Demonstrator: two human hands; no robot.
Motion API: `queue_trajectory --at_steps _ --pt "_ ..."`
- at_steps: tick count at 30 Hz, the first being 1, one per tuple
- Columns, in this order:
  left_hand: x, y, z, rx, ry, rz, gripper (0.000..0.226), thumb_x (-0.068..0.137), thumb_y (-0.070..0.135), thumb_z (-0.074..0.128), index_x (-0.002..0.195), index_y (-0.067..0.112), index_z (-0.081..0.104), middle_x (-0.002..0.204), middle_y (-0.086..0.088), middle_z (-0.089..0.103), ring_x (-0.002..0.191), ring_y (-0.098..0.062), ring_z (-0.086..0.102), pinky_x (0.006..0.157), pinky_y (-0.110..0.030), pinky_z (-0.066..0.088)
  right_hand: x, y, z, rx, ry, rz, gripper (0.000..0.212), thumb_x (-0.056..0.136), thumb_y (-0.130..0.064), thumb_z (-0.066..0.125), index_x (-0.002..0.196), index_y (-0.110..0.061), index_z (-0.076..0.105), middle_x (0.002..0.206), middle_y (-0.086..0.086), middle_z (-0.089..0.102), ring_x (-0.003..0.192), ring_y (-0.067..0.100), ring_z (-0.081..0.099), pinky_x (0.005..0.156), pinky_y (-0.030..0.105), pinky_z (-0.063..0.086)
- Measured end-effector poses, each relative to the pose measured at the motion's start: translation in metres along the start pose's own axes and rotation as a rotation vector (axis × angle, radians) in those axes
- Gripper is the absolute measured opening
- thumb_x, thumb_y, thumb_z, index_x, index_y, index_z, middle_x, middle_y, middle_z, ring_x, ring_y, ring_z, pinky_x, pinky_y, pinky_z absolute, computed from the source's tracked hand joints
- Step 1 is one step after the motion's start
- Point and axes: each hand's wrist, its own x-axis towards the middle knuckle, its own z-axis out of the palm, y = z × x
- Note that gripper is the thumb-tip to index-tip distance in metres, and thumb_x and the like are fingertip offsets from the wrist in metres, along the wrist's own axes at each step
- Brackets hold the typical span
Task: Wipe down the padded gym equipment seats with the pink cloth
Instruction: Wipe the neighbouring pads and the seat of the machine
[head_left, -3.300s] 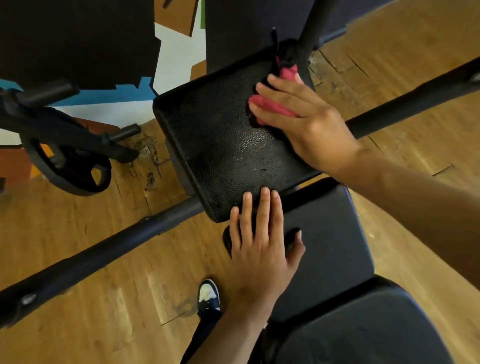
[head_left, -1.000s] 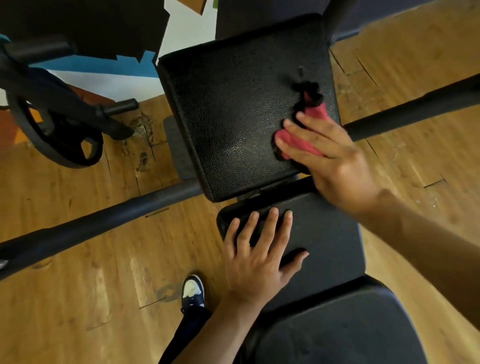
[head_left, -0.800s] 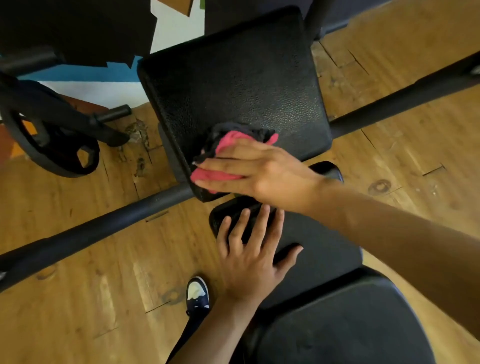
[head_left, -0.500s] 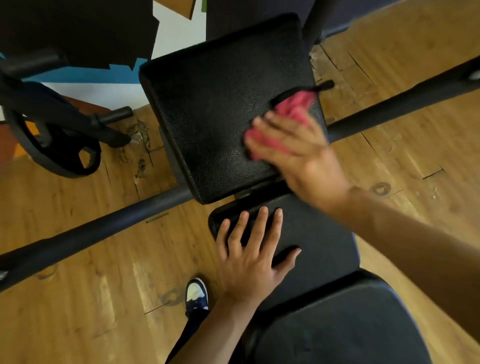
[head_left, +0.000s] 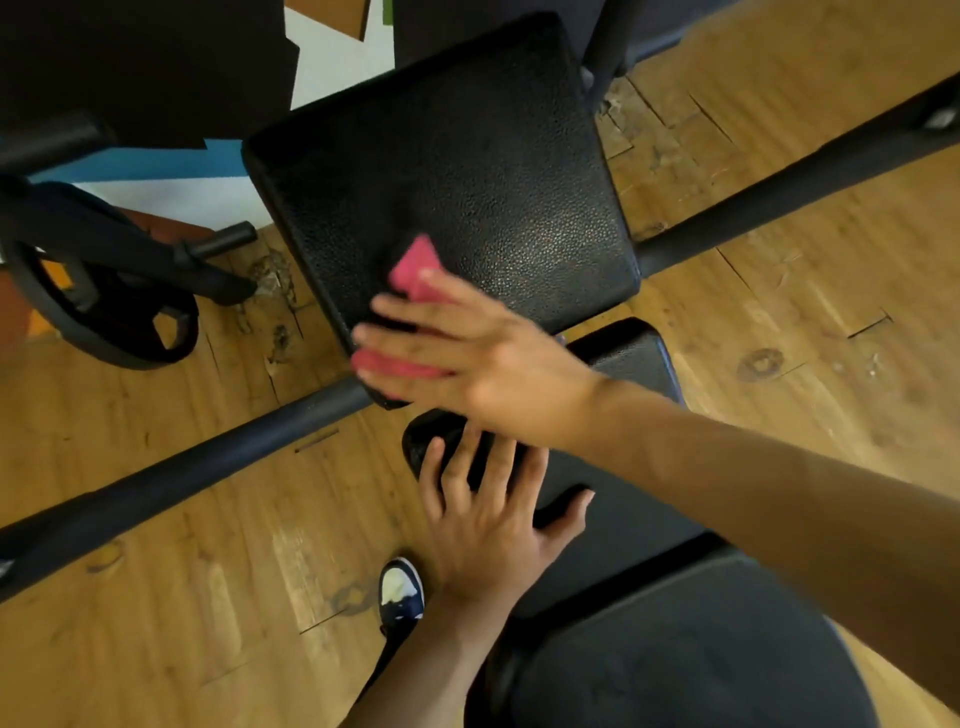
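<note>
A black textured pad (head_left: 457, 171) fills the upper middle of the head view. My right hand (head_left: 467, 358) lies flat with straight fingers on the pink cloth (head_left: 415, 270), pressing it onto the pad's near left corner; the hand is blurred. Pink shows above and below the fingers. Below it, my left hand (head_left: 488, 525) rests flat with spread fingers on a second, smooth black pad (head_left: 628, 499). A third black pad (head_left: 675, 654) lies nearer me at the bottom right.
A black bar (head_left: 182, 478) crosses the wooden floor (head_left: 182, 597) diagonally under the pads. A black weight plate (head_left: 109, 317) and frame parts stand at the left. My shoe (head_left: 400, 592) is on the floor below my left hand.
My right hand has swept the pink cloth from the pad's right side back to its near left corner. My left hand stays flat on the lower pad.
</note>
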Motion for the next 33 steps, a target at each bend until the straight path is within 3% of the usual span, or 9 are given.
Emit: queue_trajectory --at_steps 3,7,10,15,18,25,30,33 --pt "0.0 -0.001 -0.001 0.023 -0.009 0.005 0.07 0.083 0.075 0.066 0.134 0.026 0.072 0.145 0.001 0.053 0.132 -0.03 0.047 0.12 -0.051 0.027 -0.014 0.018 -0.016 -0.016 -0.016 -0.048 0.034 0.105 -0.008 0.056 0.138 -0.013 0.062 0.145 0.008 0.057 0.14 0.03 0.048 0.113 0.058 0.038" --pt "0.001 0.0 -0.002 0.041 -0.008 0.02 0.076 0.084 0.077 0.062 0.143 0.029 0.064 0.15 0.002 0.05 0.133 -0.028 0.047 0.122 -0.049 0.025 -0.067 0.061 -0.052 -0.014 -0.087 0.136 0.035 0.104 -0.007 0.057 0.139 -0.003 0.058 0.146 0.016 0.053 0.142 0.04 0.041 0.112 0.06 0.039" --pt "0.002 0.0 -0.001 0.036 -0.008 0.005 0.075 0.084 0.077 0.063 0.142 0.029 0.066 0.149 0.002 0.051 0.133 -0.028 0.047 0.122 -0.049 0.025 -0.055 0.041 -0.039 0.011 -0.02 0.228 0.033 0.101 -0.005 0.059 0.133 0.004 0.061 0.141 0.022 0.056 0.138 0.042 0.046 0.114 0.061 0.036" --pt "-0.002 -0.001 0.001 -0.025 0.009 0.004 0.061 0.081 0.072 0.071 0.117 0.023 0.073 0.136 0.0 0.055 0.127 -0.031 0.049 0.12 -0.051 0.028 0.013 -0.005 0.004 0.02 -0.017 -0.115 0.035 0.104 -0.002 0.053 0.136 -0.01 0.063 0.142 0.009 0.059 0.137 0.025 0.051 0.116 0.052 0.036" --pt "-0.001 -0.001 0.001 -0.007 0.003 0.016 0.07 0.083 0.074 0.067 0.135 0.027 0.069 0.144 0.002 0.053 0.132 -0.03 0.047 0.121 -0.05 0.027 0.008 0.011 -0.006 -0.031 -0.077 -0.162 0.038 0.107 -0.003 0.047 0.142 -0.013 0.058 0.146 0.004 0.057 0.143 0.027 0.044 0.117 0.055 0.032" --pt "0.0 -0.001 -0.003 0.025 -0.028 0.025 0.078 0.084 0.077 0.064 0.145 0.029 0.061 0.15 0.002 0.05 0.133 -0.029 0.047 0.119 -0.05 0.027 -0.078 0.047 -0.055 -0.116 -0.051 0.279 0.036 0.107 -0.001 0.045 0.142 0.003 0.052 0.151 0.022 0.044 0.144 0.051 0.032 0.116 0.059 0.034" --pt "-0.002 -0.002 -0.001 0.029 -0.033 0.034 0.079 0.084 0.079 0.061 0.146 0.03 0.061 0.151 0.003 0.05 0.134 -0.028 0.047 0.12 -0.05 0.027 -0.033 0.071 -0.042 -0.204 0.227 0.538 0.031 0.106 -0.009 0.054 0.136 -0.004 0.062 0.14 0.021 0.057 0.136 0.039 0.05 0.116 0.051 0.038" --pt "-0.002 -0.002 0.0 0.023 -0.031 0.031 0.078 0.085 0.079 0.061 0.146 0.03 0.06 0.151 0.003 0.05 0.135 -0.028 0.046 0.12 -0.05 0.027 -0.038 0.06 -0.038 -0.155 0.299 0.636 0.03 0.105 -0.01 0.055 0.134 -0.002 0.063 0.139 0.02 0.058 0.137 0.036 0.049 0.113 0.052 0.04"
